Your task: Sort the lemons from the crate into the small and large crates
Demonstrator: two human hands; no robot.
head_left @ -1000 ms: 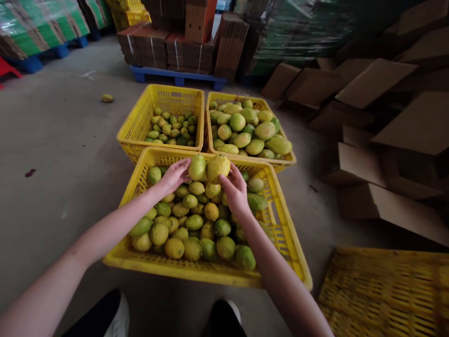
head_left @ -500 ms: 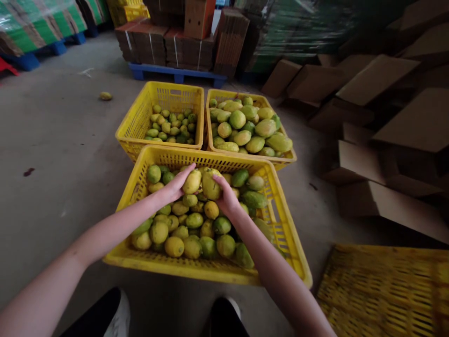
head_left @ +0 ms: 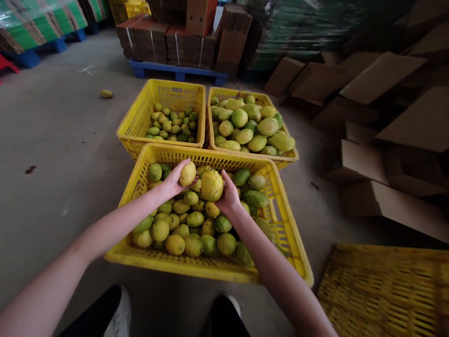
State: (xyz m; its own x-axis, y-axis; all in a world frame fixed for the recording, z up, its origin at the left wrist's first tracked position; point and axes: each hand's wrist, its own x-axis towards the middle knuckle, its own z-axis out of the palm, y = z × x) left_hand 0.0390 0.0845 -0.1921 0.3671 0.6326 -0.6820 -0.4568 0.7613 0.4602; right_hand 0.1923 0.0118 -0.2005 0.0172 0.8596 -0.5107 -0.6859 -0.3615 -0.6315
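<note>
My left hand (head_left: 174, 179) is closed around a yellow lemon (head_left: 187, 173), its fingers beneath the fruit. In my right hand (head_left: 228, 194) is a larger, bumpy yellow lemon (head_left: 212, 185), gripped from its right side. Both hands are above the far half of the front yellow crate (head_left: 285, 213). Green and yellow lemons lie loose inside it, among them a plain yellow lemon (head_left: 175, 245) near the front wall and a long green one (head_left: 255, 198) on the right. My forearms hide part of the crate's contents.
Behind stand a yellow crate (head_left: 129, 117) of small lemons and another yellow crate (head_left: 293, 157) heaped with large ones. One lemon (head_left: 106, 94) lies on the floor. Cardboard boxes (head_left: 407, 206) crowd the right, above a yellow slatted crate (head_left: 382, 285). Flattened cartons (head_left: 147, 40) rest on a blue pallet (head_left: 179, 74).
My hands have drawn slightly apart, each still holding its lemon. The left lemon has risen a little to the left, and the right one has turned in my fingers.
</note>
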